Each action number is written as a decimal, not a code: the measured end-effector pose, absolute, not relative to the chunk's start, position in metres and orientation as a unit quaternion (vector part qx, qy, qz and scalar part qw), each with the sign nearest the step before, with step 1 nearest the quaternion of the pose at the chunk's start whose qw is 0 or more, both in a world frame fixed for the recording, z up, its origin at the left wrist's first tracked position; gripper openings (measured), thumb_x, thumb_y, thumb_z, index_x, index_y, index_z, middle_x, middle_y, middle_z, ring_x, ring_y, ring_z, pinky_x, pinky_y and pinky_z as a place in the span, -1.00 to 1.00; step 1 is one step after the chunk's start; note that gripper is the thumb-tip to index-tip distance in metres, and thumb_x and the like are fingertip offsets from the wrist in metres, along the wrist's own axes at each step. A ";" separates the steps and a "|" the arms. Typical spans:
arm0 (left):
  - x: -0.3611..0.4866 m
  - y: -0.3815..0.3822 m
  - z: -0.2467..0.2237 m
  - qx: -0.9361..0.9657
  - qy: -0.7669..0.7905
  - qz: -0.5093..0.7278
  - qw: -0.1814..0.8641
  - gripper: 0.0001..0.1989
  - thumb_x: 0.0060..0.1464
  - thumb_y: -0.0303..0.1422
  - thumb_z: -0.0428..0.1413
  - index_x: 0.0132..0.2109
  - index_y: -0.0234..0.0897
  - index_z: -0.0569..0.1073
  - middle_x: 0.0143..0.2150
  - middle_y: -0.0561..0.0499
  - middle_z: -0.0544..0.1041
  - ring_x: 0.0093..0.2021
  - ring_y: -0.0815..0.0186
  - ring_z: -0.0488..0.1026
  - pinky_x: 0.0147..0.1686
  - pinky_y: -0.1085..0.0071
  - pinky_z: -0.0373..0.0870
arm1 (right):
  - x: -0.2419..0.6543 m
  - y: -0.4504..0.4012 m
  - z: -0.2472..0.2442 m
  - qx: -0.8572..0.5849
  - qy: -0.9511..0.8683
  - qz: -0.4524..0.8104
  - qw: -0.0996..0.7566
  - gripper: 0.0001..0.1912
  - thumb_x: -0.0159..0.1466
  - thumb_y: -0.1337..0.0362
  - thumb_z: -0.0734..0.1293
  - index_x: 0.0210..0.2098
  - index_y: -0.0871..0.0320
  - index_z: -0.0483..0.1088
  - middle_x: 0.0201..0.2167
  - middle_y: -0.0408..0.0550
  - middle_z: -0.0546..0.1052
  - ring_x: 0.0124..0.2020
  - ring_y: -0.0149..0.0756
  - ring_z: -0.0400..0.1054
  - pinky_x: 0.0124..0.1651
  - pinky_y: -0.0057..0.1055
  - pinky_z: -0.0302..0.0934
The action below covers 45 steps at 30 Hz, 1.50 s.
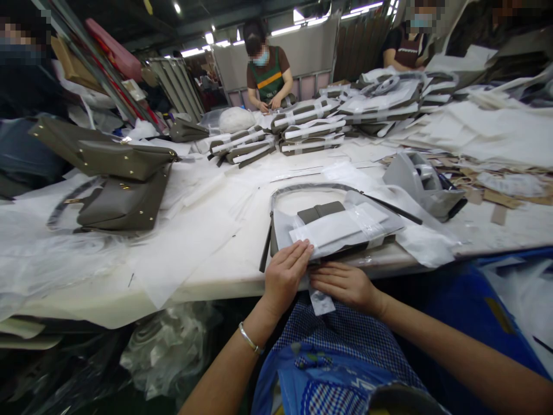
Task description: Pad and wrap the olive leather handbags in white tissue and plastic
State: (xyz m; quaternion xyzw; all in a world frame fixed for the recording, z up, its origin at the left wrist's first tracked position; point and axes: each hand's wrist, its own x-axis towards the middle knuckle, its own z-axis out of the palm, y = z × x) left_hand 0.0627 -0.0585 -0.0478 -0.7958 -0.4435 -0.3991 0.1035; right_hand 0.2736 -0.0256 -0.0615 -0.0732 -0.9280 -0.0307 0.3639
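A dark olive handbag lies on the table's near edge, partly covered with white paper held by clear tape. Its wrapped handle arches away from me. My left hand rests with straight fingers on the paper at the bag's near left edge. Just below that edge, my right hand lies with outstretched fingers against the bag's near side. Between my hands a translucent strip hangs down; its upper end is hidden.
A grey tape dispenser stands right of the bag. Unwrapped olive handbags sit at the left, and several wrapped bags are stacked behind. A co-worker handles something across the table. A blue bin stands at lower right.
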 end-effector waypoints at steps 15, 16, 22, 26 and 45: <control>0.064 -0.057 -0.060 -0.784 -0.459 -0.391 0.152 -0.60 0.26 -0.50 0.10 0.22 -0.20 0.40 0.15 -0.06 0.53 0.18 0.21 0.43 0.11 0.25 0.43 | 0.280 -0.048 -0.018 -0.160 -0.912 0.033 0.377 -0.68 0.36 0.46 0.17 -0.05 0.15 0.51 -0.14 -0.02 0.65 -0.11 -0.31 0.54 0.05 -0.27 0.40; 0.065 -0.058 -0.060 -0.778 -0.467 -0.389 0.155 -0.60 0.25 -0.49 0.11 0.21 -0.19 0.41 0.13 -0.07 0.53 0.16 0.20 0.43 0.12 0.24 0.42 | 0.278 -0.042 -0.009 -0.163 -0.911 0.026 0.379 -0.68 0.35 0.47 0.18 -0.05 0.15 0.51 -0.15 -0.03 0.65 -0.11 -0.31 0.54 0.05 -0.27 0.39; 0.070 -0.062 -0.056 -0.761 -0.492 -0.400 0.138 -0.70 0.24 -0.49 0.12 0.09 -0.22 0.47 -0.06 -0.09 0.54 -0.07 0.24 0.47 -0.02 0.28 0.47 | 0.258 -0.006 0.024 -0.224 -0.899 0.022 0.376 -0.79 0.34 0.41 0.28 -0.16 0.09 0.54 -0.24 -0.12 0.65 -0.20 -0.30 0.54 -0.05 -0.32 0.35; 0.069 -0.062 -0.051 -0.747 -0.488 -0.439 0.108 -0.82 0.27 -0.50 0.06 -0.01 -0.30 0.46 -0.18 -0.08 0.55 -0.18 0.26 0.47 -0.13 0.33 0.49 | 0.240 0.020 0.027 -0.297 -0.901 0.051 0.312 -0.88 0.29 0.34 0.37 -0.33 0.05 0.56 -0.33 -0.17 0.64 -0.22 -0.27 0.52 -0.08 -0.32 0.33; 0.062 -0.057 -0.040 -0.767 -0.519 -0.371 0.068 -0.67 0.16 -0.49 0.18 0.08 -0.32 0.43 0.06 -0.07 0.58 -0.02 0.18 0.48 -0.01 0.28 0.52 | 0.215 0.064 0.014 -0.415 -0.880 0.140 0.184 -0.92 0.27 0.28 0.39 -0.35 0.13 0.48 -0.27 -0.08 0.51 -0.30 -0.29 0.40 -0.19 -0.35 0.25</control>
